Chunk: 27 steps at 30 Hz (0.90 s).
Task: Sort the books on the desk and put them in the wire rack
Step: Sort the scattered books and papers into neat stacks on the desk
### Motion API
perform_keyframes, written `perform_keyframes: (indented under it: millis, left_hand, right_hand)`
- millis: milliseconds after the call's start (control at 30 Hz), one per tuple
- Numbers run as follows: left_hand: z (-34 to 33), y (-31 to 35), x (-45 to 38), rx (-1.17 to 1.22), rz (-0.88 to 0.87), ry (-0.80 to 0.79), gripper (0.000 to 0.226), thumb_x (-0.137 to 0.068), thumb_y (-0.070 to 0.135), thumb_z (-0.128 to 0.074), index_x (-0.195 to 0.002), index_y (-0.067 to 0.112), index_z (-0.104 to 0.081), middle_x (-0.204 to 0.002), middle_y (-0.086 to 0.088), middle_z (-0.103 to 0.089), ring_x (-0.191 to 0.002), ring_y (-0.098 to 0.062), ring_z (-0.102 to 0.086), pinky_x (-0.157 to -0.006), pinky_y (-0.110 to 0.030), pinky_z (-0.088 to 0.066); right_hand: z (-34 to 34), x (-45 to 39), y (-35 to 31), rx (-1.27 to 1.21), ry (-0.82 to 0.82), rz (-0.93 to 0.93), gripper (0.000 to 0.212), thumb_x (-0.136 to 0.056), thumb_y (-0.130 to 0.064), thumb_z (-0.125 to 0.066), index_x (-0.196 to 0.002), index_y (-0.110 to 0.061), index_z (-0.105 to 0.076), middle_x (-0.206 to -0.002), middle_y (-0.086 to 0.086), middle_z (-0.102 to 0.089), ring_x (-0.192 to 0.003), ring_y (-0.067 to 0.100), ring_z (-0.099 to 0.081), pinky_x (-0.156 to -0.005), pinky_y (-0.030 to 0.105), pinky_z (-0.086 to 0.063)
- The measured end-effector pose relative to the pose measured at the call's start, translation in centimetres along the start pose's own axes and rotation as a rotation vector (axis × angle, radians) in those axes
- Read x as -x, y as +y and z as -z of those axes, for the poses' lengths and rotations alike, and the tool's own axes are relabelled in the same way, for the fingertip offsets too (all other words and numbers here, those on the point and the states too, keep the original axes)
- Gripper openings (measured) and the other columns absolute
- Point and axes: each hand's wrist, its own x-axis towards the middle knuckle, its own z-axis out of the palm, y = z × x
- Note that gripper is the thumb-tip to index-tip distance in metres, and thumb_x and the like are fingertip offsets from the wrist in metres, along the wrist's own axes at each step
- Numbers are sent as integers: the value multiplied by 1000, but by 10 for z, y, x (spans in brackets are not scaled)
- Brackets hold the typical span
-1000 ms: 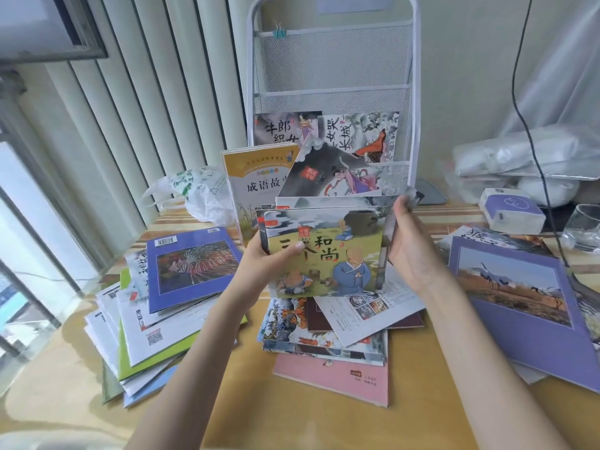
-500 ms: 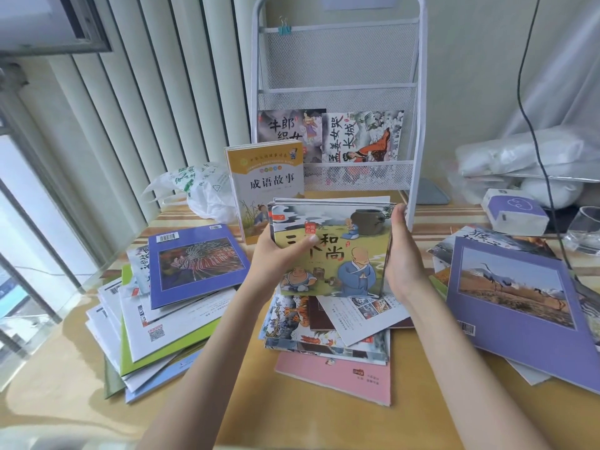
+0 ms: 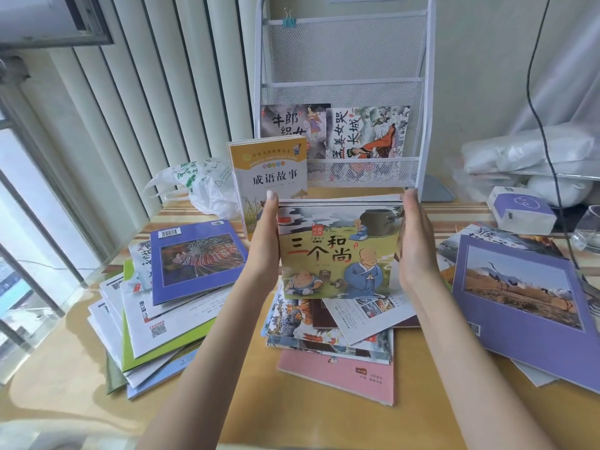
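Both grips, left hand (image 3: 264, 245) and right hand (image 3: 414, 245), spread flat, press picture-book stack (image 3: 337, 251).

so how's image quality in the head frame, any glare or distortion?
Head view: window at left blown out, its glare washing the desk; wide-angle bends the wire rack and blinds; held books sharp, covers legible.

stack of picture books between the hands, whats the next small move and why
Probably lift the stack of picture books up and forward to the wire rack and drop it into the lowest pocket. The left hand and right hand press flat on its two sides, so the edges look squared. That pocket already holds two similar storybooks, and the upper pockets look empty.
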Motion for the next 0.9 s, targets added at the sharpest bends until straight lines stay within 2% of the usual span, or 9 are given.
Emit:
perform_keyframes:
  millis: [133,167,200,267,367,467,633,800,900]
  left_hand:
    - [-1,6,-6,-20,47,-19,43,-98,43,-40,-84,25,-77,-90,-2,-75,-81,-18,-71,-71,-33,-55]
    - [0,7,-5,-28,54,-57,48,-100,40,-36,-82,25,-78,-90,-2,-76,-82,-18,-70,-74,-33,-53]
    - [3,8,-6,-20,59,-76,48,-100,38,-33,-86,24,-77,-93,-3,-75,-85,-18,-70,-78,-35,-52]
    - [9,11,-5,-18,66,-111,43,-100,37,-32,-98,19,-71,-98,-5,-75,-90,-19,-69,-84,-38,-50]
    - [13,12,-11,-86,73,-118,40,-99,39,-35,-107,13,-65,-98,-6,-72,-92,-23,-66,-81,-37,-49]
    - [11,8,-15,-120,79,-120,49,-97,52,-36,-110,16,-65,-102,-4,-73,-96,-22,-67,-81,-37,-51]
    - [22,-28,-14,-136,98,-170,57,-92,65,-32,-123,24,-58,-118,-7,-69,-116,-27,-61,-102,-48,-45]
    - [22,-38,-9,-60,15,-238,30,-99,31,-46,-121,16,-60,-119,-8,-68,-108,-25,-65,-87,-45,-55]
    - [17,-37,-15,-12,-54,-101,15,-94,8,-55,-99,13,-69,-91,-8,-75,-78,-20,-73,-64,-32,-59]
  right_hand:
    - [-8,1,-5,81,-20,51,39,-93,-38,-50,-97,-1,-61,-106,22,-58,-70,-11,-38,-76,9,-39]
    - [-10,4,-6,75,-5,40,42,-94,-33,-50,-103,8,-57,-121,27,-52,-104,2,-17,-83,12,-41]
    - [-10,5,-6,74,17,27,44,-96,-29,-49,-109,13,-52,-129,29,-42,-103,20,-44,-95,22,-38]
    - [-12,10,-10,78,53,16,48,-96,-27,-48,-114,17,-46,-131,31,-33,-108,24,-31,-103,43,-25]
    - [-10,8,-11,49,149,-4,41,-94,-28,-50,-106,11,-55,-127,28,-44,-102,22,-43,-101,46,-32]
    - [-5,1,-8,-34,210,-45,16,-93,-33,-48,-89,-28,-62,-114,-6,-60,-90,-2,-55,-85,22,-41]
    - [6,-10,3,-63,335,-191,53,-92,-57,-38,-131,-23,-49,-127,-6,-47,-103,10,-46,-83,30,-38]
    - [10,-10,15,-121,278,-167,62,-91,-65,-27,-144,-33,-30,-152,-12,-25,-138,11,-24,-110,39,-20]
    - [9,-1,29,-52,168,-84,46,-90,-51,-47,-132,-30,-45,-127,-20,-48,-114,-6,-46,-97,21,-33]
